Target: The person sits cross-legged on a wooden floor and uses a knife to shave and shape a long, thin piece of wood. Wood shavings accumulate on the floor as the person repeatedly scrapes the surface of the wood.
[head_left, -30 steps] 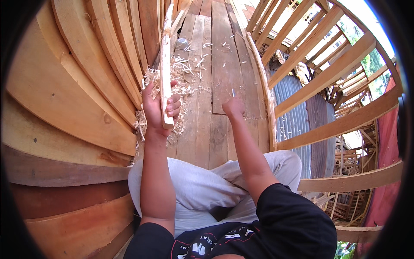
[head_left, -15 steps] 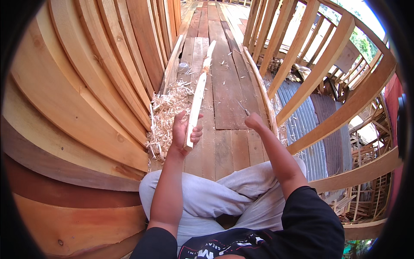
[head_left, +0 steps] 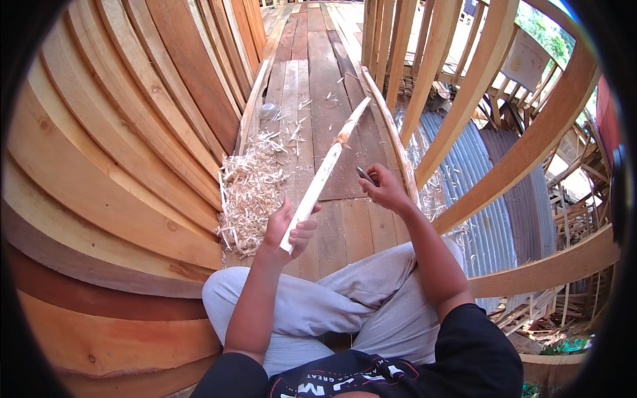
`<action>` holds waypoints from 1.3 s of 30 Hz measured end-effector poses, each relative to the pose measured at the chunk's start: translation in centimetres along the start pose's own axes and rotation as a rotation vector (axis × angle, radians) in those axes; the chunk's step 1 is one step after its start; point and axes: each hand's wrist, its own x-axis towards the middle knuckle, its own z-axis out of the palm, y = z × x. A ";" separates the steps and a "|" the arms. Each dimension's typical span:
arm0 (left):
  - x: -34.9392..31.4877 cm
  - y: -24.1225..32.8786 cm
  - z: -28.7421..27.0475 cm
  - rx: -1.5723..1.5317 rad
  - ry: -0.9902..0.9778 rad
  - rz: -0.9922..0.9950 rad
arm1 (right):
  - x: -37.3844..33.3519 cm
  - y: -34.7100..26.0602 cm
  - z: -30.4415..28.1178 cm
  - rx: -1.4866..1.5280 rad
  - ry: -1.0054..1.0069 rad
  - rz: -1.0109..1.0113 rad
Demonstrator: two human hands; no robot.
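Observation:
My left hand (head_left: pixel 277 225) is wrapped round the near end of a long, pale, whittled wooden stick (head_left: pixel 323 167). The stick slants up and away to the right, with a rough brownish band partway along and a narrower far end. To the right of the stick and apart from it, my right hand (head_left: pixel 385 188) is closed on a slim knife (head_left: pixel 363 174). Only a short dark part of the knife shows beyond the fingers; its blade cannot be made out now. My legs are crossed on the plank floor (head_left: pixel 345 229) just below both hands.
Curly wood shavings (head_left: pixel 252 192) are heaped left of my left hand. Beyond them sits a small clear cup-like object (head_left: pixel 269 111). A row of wooden boards (head_left: pixel 126 132) lines the left side. Wooden railing slats (head_left: pixel 458 113) stand at the right, above a corrugated metal roof (head_left: pixel 474 199).
The stick's far end has swung to the right. My right hand has moved slightly left and turned, so the thin blade that pointed forward no longer shows clearly.

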 end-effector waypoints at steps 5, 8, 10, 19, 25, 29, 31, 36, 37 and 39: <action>1.0 -0.1 -1.7 -0.140 -0.052 -0.079 | -0.1 -1.4 2.2 -0.222 -0.111 -0.111; 1.4 0.0 -1.8 -0.093 -0.106 -0.093 | -0.4 -2.0 3.2 -0.132 -0.149 -0.107; 1.5 -0.1 -0.9 0.003 -0.026 -0.080 | 0.1 -2.4 3.3 -0.268 -0.120 -0.118; 0.6 0.7 -0.7 0.225 0.133 -0.034 | 0.7 -2.7 3.9 -0.282 -0.229 -0.173; -0.4 1.2 -0.2 0.430 0.147 -0.042 | 0.4 -2.7 3.8 -0.167 -0.264 -0.191; -0.4 1.2 -0.7 0.469 0.108 -0.078 | 0.3 -3.0 3.3 -0.153 -0.320 -0.175; -0.1 1.1 -0.8 0.459 0.092 -0.073 | 0.0 -2.7 3.3 -0.118 -0.333 -0.191; 1.0 -1.0 2.6 0.393 0.415 0.021 | -0.1 -3.5 3.8 -0.493 -0.262 -0.159; 1.1 -1.2 2.9 0.414 0.457 0.029 | -0.3 -3.5 4.4 -0.538 -0.196 -0.118; 1.0 -0.3 0.6 0.328 0.295 -0.031 | -0.7 -4.3 6.0 -0.630 -0.107 -0.090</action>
